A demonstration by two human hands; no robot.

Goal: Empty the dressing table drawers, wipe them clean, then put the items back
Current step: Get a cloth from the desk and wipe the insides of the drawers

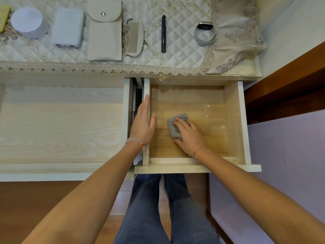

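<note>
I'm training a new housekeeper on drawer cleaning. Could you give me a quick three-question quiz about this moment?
1. True or false: the comb lies inside the open drawer.
2. Fill in: the left hand rests along the drawer's ____ side wall.
3. Which hand presses the grey cloth on the drawer floor? A. left B. right C. neither

Key: 1 false, it lies on the tabletop; 2 left; 3 B, the right hand.

Pulled-out wooden drawer (pixel 202 101) with a crumpled grey cloth (pixel 171 128) on its floor.
</note>
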